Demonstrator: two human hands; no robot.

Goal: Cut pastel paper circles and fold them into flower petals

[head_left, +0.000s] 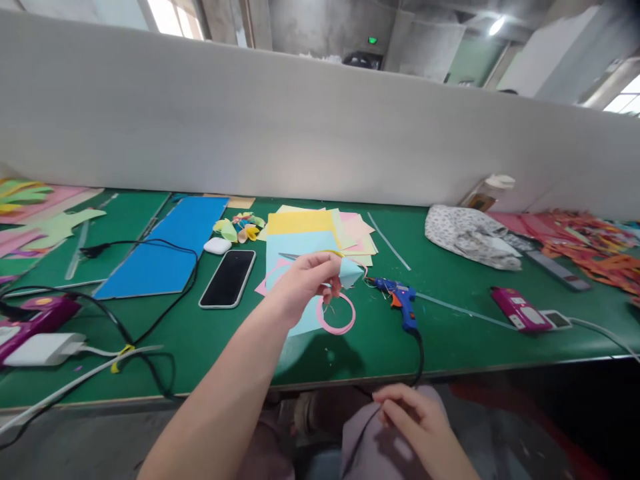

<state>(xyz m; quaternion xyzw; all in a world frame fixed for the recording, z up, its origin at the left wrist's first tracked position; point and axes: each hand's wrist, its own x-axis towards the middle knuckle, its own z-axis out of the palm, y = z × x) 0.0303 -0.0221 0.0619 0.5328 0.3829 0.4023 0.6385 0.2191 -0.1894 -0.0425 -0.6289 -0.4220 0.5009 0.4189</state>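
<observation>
My left hand (315, 280) is closed, pinching a small light blue piece of paper (351, 272) folded to a cone-like shape. This paper is held above the table, close to the tip of a blue hot glue gun (403, 300) with an orange trigger. Below the hand lie pink paper rings (336, 330), partly over a light blue sheet (303, 327). Scissors (287, 256) lie behind the hand, mostly hidden by it. Over my lap, below the table edge, my right hand (415, 423) has loosely bent fingers, slightly apart, with nothing visible in them.
A phone (227, 279), white case (217, 247), paper flowers (243, 228) and blue board (170, 247) lie left. Black cables (193, 267) cross that side. Stacked coloured paper (357, 233) is behind. A patterned cloth (470, 237), bottle (487, 193) and magenta device (520, 310) are right.
</observation>
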